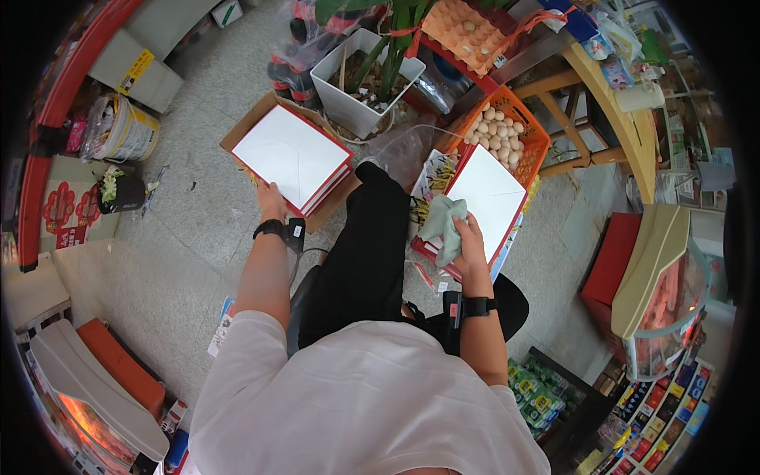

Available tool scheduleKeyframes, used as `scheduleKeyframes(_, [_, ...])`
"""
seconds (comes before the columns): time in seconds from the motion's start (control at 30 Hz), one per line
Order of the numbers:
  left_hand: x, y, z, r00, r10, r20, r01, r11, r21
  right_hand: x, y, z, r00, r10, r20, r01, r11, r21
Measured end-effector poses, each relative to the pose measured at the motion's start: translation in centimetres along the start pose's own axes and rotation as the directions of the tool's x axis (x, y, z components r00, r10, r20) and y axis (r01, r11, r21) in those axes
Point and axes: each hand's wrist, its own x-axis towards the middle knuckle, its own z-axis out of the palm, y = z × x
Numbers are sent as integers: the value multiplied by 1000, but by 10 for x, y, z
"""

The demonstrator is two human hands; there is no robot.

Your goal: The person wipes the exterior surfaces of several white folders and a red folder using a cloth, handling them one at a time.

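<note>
My left hand (272, 203) is at the near left edge of a white-faced, red-edged panel (291, 155), the top one of a stack in an open cardboard box (240, 129). Its fingers are partly hidden, so I cannot tell whether they grip the edge. In my right hand (470, 244) is a crumpled pale green cloth (444, 222). The cloth lies against a second white panel with red edges (490, 187), which sits tilted in front of my right knee. Yellow-and-black twisted ties (440, 173) show beside that panel.
An orange plastic crate of eggs (537, 148) stands beyond the right panel. Ahead are a white planter (356, 119) with a green plant and wrapped dark bottles (291, 77). A yellow-and-white bucket (135, 130) is at left. A wooden stand (638, 139) is at right.
</note>
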Motion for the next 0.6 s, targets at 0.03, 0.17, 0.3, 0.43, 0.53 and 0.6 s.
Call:
scheduleKeyframes(0.03, [8, -9, -3, 1000, -17, -24, 18, 1000, 9, 1, 1, -1, 1000, 2, 4, -2, 1000, 0])
scheduleKeyframes(0.17, [22, -25, -5, 995, -91, -33, 92, 996, 16, 3, 1, -5, 1000, -3, -9, 3, 1000, 3])
scheduleKeyframes(0.3, [43, -38, -15, 990, -129, -59, 132, 990, 49, 3, -1, -10, 1000, 0, -16, 0, 1000, 3])
scheduleKeyframes(0.43, [53, -52, -21, 992, -120, -39, 122, 990, 68, 4, 0, -8, 999, 9, -40, -8, 1000, 19])
scheduleKeyframes(0.53, [48, -53, -18, 991, -136, 9, 135, 987, 84, 4, -1, -11, 998, 14, -57, -13, 1000, 17])
scheduleKeyframes(0.6, [42, -47, -16, 982, -186, 30, 180, 972, 151, 4, -2, -14, 998, 11, -58, -11, 1000, 2])
